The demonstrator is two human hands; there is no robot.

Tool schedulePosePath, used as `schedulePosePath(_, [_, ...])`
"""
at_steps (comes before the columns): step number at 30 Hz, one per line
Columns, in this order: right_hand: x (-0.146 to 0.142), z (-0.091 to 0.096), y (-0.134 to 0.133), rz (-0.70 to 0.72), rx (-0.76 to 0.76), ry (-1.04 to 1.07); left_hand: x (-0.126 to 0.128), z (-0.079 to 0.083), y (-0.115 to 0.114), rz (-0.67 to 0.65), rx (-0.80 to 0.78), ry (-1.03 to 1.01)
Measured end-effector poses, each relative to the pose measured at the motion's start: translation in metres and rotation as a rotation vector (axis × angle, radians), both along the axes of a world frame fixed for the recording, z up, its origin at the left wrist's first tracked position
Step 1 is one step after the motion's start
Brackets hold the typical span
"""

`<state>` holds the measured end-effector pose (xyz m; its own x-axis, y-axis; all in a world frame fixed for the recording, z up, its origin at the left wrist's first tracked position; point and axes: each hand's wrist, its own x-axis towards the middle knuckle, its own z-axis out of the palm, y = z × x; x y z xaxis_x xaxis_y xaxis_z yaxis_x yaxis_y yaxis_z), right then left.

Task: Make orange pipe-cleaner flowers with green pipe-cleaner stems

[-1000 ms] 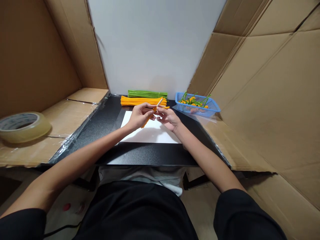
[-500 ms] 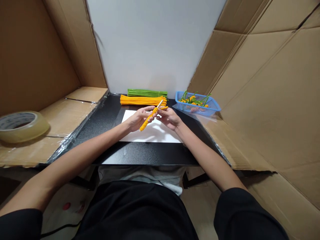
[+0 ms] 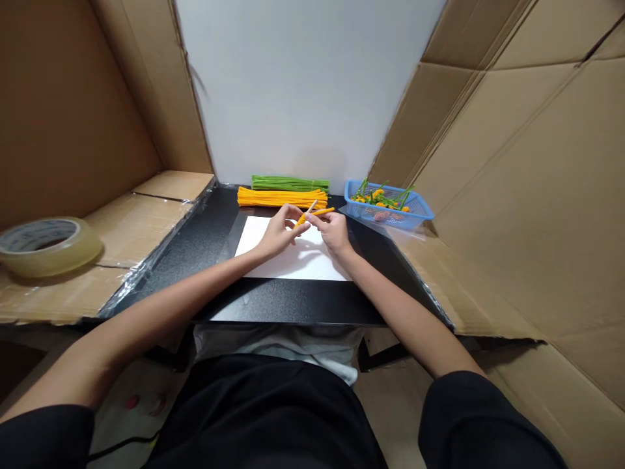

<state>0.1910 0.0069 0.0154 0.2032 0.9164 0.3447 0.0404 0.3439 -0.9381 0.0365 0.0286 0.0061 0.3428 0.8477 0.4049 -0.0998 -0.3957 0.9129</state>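
My left hand and my right hand meet above a white sheet of paper on the black table. Between them they pinch an orange pipe cleaner coiled around a thin pale stick. The stick's tip pokes up and away from me, and the loose orange end points right past my right fingers. Most of the coil is hidden behind my left fingers.
A bundle of orange pipe cleaners and a bundle of green ones lie at the table's far edge. A blue basket with orange-and-green pieces stands at the back right. A roll of clear tape rests on the left cardboard ledge. Cardboard walls enclose both sides.
The coiled length that hung down below my left hand is now tucked behind my fingers. Both hands have shifted slightly away from me and closer together.
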Motion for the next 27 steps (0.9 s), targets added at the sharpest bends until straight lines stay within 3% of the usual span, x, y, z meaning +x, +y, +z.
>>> schedulePosePath(3, [-0.002,-0.001,0.0,-0.003,0.011,0.052,0.003,-0.003,0.005,0.117,0.24,0.057])
schedulePosePath(7, [-0.004,0.004,-0.004,0.137,-0.076,0.224,0.002,-0.003,0.005,0.124,0.29,-0.028])
schedulePosePath(11, [-0.004,0.008,-0.006,0.288,-0.144,0.306,0.0,0.002,0.003,0.03,0.19,-0.085])
schedulePosePath(17, [0.003,0.005,-0.002,0.269,-0.194,0.393,-0.005,0.017,0.022,-0.358,-0.064,-0.012])
schedulePosePath(27, [0.001,-0.007,-0.001,0.452,-0.256,0.428,-0.025,0.012,0.025,-0.596,-0.368,-0.032])
